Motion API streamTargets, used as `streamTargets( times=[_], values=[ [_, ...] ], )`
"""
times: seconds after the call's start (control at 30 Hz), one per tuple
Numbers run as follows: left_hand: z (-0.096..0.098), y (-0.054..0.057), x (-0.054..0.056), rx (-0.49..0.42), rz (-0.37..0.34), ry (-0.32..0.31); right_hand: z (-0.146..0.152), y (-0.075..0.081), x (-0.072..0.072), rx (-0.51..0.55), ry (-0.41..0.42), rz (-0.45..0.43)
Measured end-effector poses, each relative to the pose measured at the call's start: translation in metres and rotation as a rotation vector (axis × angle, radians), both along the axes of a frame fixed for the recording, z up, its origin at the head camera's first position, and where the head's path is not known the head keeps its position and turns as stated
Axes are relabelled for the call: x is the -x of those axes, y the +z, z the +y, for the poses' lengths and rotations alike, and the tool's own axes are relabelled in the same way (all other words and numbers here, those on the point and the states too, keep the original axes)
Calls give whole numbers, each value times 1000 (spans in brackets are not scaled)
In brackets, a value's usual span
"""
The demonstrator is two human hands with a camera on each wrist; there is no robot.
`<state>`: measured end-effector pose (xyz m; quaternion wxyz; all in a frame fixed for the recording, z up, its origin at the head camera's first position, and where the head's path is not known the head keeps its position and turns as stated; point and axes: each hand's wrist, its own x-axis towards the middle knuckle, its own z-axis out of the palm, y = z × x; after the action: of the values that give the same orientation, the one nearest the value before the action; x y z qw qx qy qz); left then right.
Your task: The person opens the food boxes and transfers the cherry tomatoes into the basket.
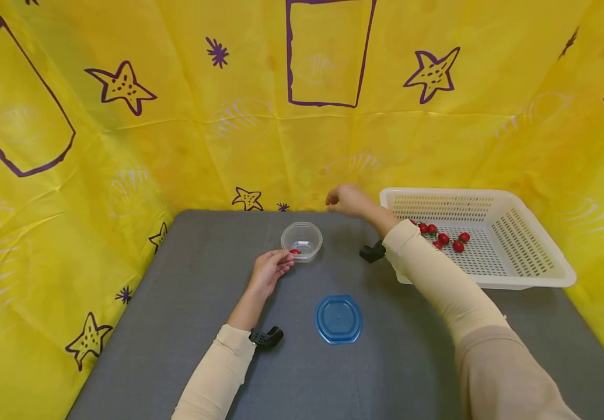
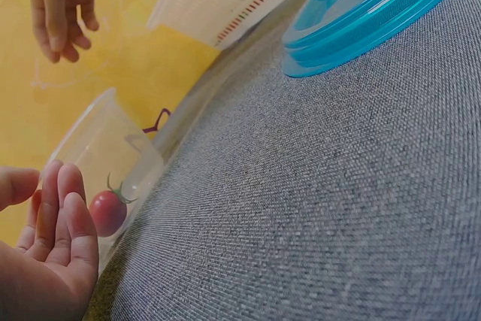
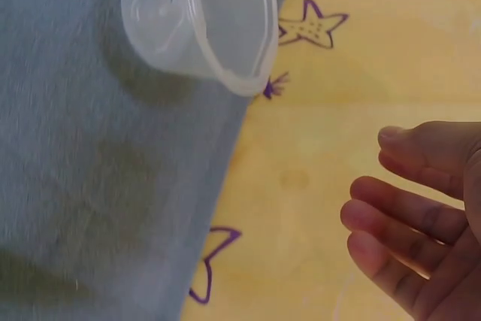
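A clear plastic bowl (image 1: 302, 236) stands upright towards the far side of the table, with a red cherry tomato (image 2: 110, 212) inside it, visible through the wall. My left hand (image 1: 271, 269) is at the bowl's near left side, its fingertips right at the wall and its thumb apart from the fingers. Raised between the bowl and the basket is my right hand (image 1: 351, 201), fingers loosely bent and holding nothing. A blue lid (image 1: 338, 319) lies flat on the table, nearer to me than the bowl.
A white perforated basket (image 1: 538, 256) stands at the right with several cherry tomatoes (image 1: 443, 238) towards its left side. The right forearm crosses its near left corner in the head view. Behind the grey tabletop (image 1: 186, 297) hangs a yellow patterned cloth (image 1: 175, 134).
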<state>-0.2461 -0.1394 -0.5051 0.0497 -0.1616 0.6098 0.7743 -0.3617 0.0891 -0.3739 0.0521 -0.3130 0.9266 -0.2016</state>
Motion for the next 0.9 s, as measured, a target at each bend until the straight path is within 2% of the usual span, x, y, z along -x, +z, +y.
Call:
streamTargets(
  times=[0.27,0.47,0.7,0.9],
  values=[
    [1,2,2,-13,-32,14,-23,-8,-5,18,78,-17],
    [2,1,-2,-5,-25,11,-38,-20,-12,-19,103,-35],
    [4,-3,-5,-25,-1,15,-54,-35,-22,-13,133,-132],
    [4,0,-3,-14,18,15,-66,-44,-26,-35,169,-113]
  ],
)
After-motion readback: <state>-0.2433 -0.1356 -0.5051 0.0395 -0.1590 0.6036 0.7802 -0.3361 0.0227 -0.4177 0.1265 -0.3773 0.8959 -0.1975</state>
